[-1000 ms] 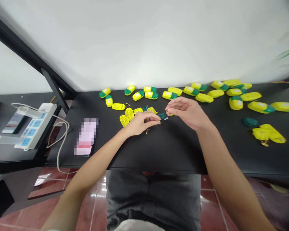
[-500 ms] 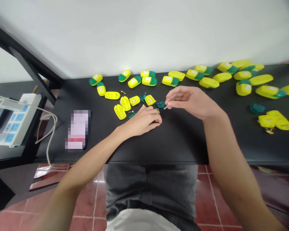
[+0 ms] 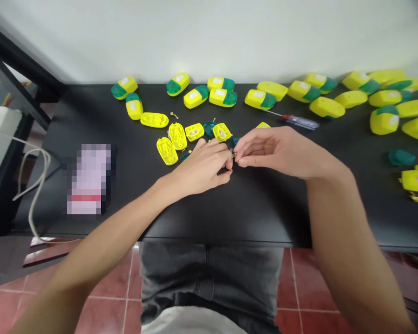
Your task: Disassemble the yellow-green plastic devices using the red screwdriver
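Note:
My left hand (image 3: 207, 162) rests low over the black table with fingers curled. A small brass-coloured piece (image 3: 230, 170) shows at its thumb tip. My right hand (image 3: 277, 150) pinches a tiny metal part (image 3: 234, 155) close against the left fingertips; its exact shape is hidden. Around the left hand lie opened yellow shell halves, among them a long one (image 3: 167, 151), another (image 3: 177, 136) and a short one (image 3: 222, 132) with a pale piece inside. A dark green cover (image 3: 209, 129) sits between the short shells. A small brass strip (image 3: 174, 115) lies behind them.
Several yellow-and-green cases, one at the left (image 3: 124, 87), line the table's back by the wall. A screwdriver (image 3: 301, 122) lies behind my right hand. Rightward are a green cover (image 3: 401, 157) and open yellow shells (image 3: 416, 180). A phone (image 3: 90, 178) and white cable (image 3: 38, 185) are at left.
My right hand has come left with the tiny metal part, up to my left fingertips. The view has shifted closer, and the screwdriver now shows behind the right hand.

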Demonstrator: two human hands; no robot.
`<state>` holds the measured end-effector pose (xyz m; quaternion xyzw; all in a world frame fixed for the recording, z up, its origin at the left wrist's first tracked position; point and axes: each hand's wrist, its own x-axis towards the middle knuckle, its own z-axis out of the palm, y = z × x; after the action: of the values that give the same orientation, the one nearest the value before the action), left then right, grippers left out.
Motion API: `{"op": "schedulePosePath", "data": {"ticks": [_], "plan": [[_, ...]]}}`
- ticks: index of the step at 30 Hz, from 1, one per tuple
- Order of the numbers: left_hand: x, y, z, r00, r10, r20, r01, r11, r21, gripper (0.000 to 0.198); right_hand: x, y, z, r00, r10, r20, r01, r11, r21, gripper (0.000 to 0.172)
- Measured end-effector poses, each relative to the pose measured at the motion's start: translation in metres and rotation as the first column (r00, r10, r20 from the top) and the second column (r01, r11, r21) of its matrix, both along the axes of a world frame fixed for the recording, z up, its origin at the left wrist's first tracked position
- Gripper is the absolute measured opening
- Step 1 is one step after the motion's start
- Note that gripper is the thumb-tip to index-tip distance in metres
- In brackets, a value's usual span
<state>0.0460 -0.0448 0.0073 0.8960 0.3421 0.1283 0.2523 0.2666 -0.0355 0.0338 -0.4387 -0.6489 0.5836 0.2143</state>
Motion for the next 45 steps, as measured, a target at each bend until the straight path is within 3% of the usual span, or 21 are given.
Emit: {"op": "schedulePosePath", "data": {"ticks": [5,21,28,36,45], "plan": [[0.003,-0.001,0.001,0.998,0.026,-0.052,-0.025,1.0,0.016,0.004,-0.001,0.001,-0.002,0.996,0.073,0.045,-0.072,0.997,-0.006,0.021],[0.004,0.0,0.001,0.998,0.037,-0.045,-0.038,0.999,-0.022,0.008,-0.005,-0.003,0.0,0.982,0.111,0.151,-0.12,0.992,0.046,0.016],[0.006,-0.002,0.001,0.998,0.046,-0.042,-0.046,0.999,0.002,0.011,-0.009,-0.005,0.002,0.983,0.073,0.171,-0.087,0.994,0.072,0.025],[0.006,-0.002,-0.005,0.995,0.1,0.005,-0.1,0.993,0.061,0.01,-0.01,-0.004,-0.002,0.993,-0.001,0.116,0.001,1.0,-0.003,0.025],[0.007,-0.003,-0.006,0.992,0.123,0.002,-0.123,0.99,0.066,0.011,-0.012,-0.003,-0.005,0.994,0.001,0.108,-0.003,1.0,0.019,0.024]]}}
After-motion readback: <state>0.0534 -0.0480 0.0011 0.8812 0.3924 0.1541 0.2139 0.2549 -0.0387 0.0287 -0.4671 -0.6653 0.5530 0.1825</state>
